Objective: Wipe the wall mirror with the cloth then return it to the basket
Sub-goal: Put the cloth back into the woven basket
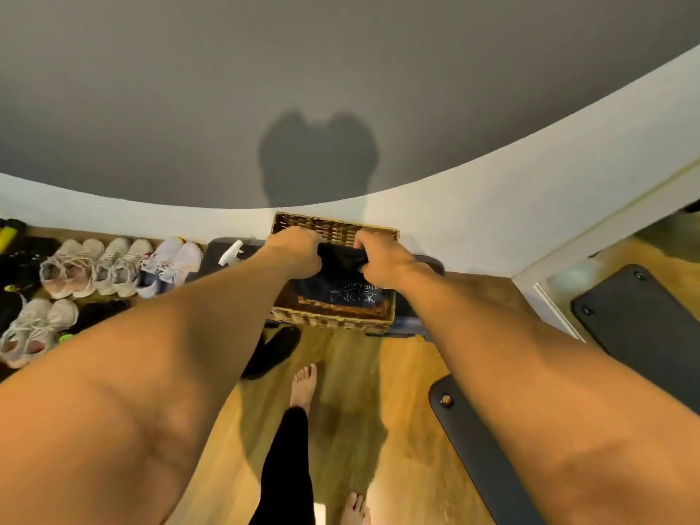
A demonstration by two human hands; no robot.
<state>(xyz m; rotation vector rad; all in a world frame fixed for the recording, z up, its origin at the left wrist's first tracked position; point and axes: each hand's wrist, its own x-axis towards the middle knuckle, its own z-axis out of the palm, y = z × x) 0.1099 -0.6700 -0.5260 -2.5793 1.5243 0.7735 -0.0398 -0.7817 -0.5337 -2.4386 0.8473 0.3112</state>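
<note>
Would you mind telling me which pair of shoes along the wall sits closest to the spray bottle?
The white and lilac pair at the right end of the back row, right beside the spray bottle; the other pale pairs lie further left.

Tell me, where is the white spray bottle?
In the head view, the white spray bottle lies on the floor left of the woven wicker basket, between it and the white sneakers.

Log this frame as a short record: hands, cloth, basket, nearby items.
left hand: left hand grips the dark cloth
right hand: right hand grips the same cloth
cloth: black, white print, bunched over the basket
basket: wicker basket, on the floor against the wall
nearby: spray bottle left of the basket; sneakers in rows further left
mirror: framed mirror at right
</note>
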